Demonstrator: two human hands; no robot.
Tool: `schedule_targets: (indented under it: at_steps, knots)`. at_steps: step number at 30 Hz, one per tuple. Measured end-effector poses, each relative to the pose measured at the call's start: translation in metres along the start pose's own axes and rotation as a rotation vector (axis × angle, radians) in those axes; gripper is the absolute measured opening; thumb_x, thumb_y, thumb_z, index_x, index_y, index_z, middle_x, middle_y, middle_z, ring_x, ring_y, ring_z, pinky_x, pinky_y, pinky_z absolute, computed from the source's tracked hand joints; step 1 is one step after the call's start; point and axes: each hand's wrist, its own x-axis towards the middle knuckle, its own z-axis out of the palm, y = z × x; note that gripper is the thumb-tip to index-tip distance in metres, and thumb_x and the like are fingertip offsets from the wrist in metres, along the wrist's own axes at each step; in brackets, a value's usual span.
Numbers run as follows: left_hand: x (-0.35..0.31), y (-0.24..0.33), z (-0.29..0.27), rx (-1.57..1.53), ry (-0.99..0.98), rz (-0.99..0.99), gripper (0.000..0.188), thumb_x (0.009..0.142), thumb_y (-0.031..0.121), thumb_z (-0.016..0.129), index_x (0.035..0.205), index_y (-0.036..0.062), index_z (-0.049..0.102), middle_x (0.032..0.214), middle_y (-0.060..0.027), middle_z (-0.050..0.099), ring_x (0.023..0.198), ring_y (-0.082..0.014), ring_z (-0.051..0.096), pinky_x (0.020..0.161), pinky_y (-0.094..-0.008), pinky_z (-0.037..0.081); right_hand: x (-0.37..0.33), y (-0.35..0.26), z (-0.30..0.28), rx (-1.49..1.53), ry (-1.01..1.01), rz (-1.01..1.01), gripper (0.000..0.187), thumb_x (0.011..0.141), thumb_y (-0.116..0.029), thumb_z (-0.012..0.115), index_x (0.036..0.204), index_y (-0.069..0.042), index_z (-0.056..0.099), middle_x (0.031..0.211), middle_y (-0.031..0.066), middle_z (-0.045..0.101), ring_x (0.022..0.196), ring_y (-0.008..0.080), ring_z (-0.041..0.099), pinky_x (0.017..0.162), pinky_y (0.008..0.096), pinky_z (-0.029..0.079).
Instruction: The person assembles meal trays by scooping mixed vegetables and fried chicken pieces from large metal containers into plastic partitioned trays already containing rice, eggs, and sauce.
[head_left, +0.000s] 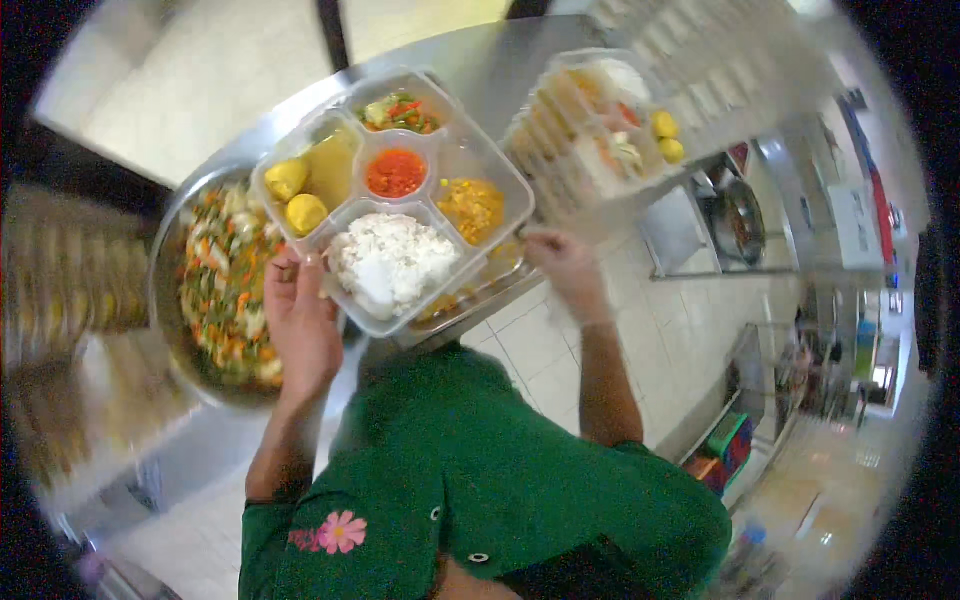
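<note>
A clear plastic compartment tray [468,148] is held up in front of me over a metal table. My left hand [298,315] grips its near left edge, thumb and fingers closed on the rim. White rice [392,255], red chili sauce [396,173], a yellow crumbly dish [472,208], mixed vegetables [398,112] and two yellow round pieces [296,197] in broth fill its sections. My right hand [568,268], seemingly in a thin clear glove, is beside the tray's right corner. Motion smears its fingers, and whether they touch the tray is unclear.
A large metal bowl of chopped vegetables [225,300] stands at left, partly behind the tray. Another filled tray [610,125] sits at the far right by rows of stacked clear trays [715,75]. More stacked packs [80,280] line the left. A dark wok [737,220] is farther right.
</note>
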Motion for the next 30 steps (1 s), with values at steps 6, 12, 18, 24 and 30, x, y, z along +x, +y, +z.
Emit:
schedule_targets:
  at_steps: [6, 12, 18, 24, 30]
  knots:
    - [0.008, 0.024, 0.036, -0.024, -0.242, 0.015, 0.020, 0.096, 0.013, 0.057, 0.112, 0.0043, 0.049, 0.112, -0.0089, 0.060, 0.104, -0.0166, 0.058, 0.076, -0.0309, 0.054, -0.111, 0.008, 0.069, -0.075, -0.101, 0.103, 0.026, 0.088, -0.024, 0.065, 0.106, -0.006, 0.070, 0.097, 0.0136, 0.071, 0.089, 0.0240, 0.067, 0.081, 0.0351, 0.051]
    - [0.043, -0.016, 0.172, -0.241, -0.407, -0.071, 0.022, 0.095, 0.014, 0.056, 0.111, 0.0040, 0.045, 0.100, -0.0057, 0.055, 0.092, -0.0158, 0.055, 0.067, -0.0300, 0.050, -0.100, 0.008, 0.059, -0.016, -0.081, -0.022, 0.024, 0.087, -0.019, 0.067, 0.106, -0.005, 0.070, 0.093, 0.0131, 0.071, 0.084, 0.0207, 0.067, 0.077, 0.0331, 0.052]
    - [0.039, -0.071, 0.244, 0.076, -0.289, -0.012, 0.031, 0.093, 0.017, 0.061, 0.113, 0.0028, 0.043, 0.098, -0.0102, 0.056, 0.073, -0.0164, 0.056, 0.055, -0.0315, 0.048, -0.104, 0.032, 0.045, 0.041, -0.051, 0.064, 0.025, 0.086, -0.019, 0.067, 0.106, -0.004, 0.069, 0.094, 0.0130, 0.071, 0.086, 0.0195, 0.067, 0.079, 0.0323, 0.052]
    - [0.053, -0.094, 0.257, 0.297, -0.256, 0.162, 0.035, 0.091, 0.024, 0.065, 0.117, 0.0058, 0.049, 0.107, -0.0162, 0.055, 0.096, -0.0234, 0.055, 0.076, -0.0375, 0.049, -0.095, 0.052, 0.031, 0.093, -0.074, 0.079, 0.027, 0.085, -0.022, 0.064, 0.104, -0.002, 0.069, 0.092, 0.0167, 0.069, 0.087, 0.0272, 0.067, 0.080, 0.0358, 0.052]
    - [0.063, -0.110, 0.247, 0.687, -0.077, 0.524, 0.027, 0.085, 0.026, 0.073, 0.103, 0.0081, 0.064, 0.116, -0.0156, 0.045, 0.103, -0.0298, 0.048, 0.090, -0.0385, 0.043, -0.062, 0.040, 0.038, 0.031, -0.247, 0.014, 0.029, 0.087, -0.025, 0.066, 0.106, -0.003, 0.068, 0.095, 0.0165, 0.069, 0.088, 0.0262, 0.067, 0.081, 0.0347, 0.052]
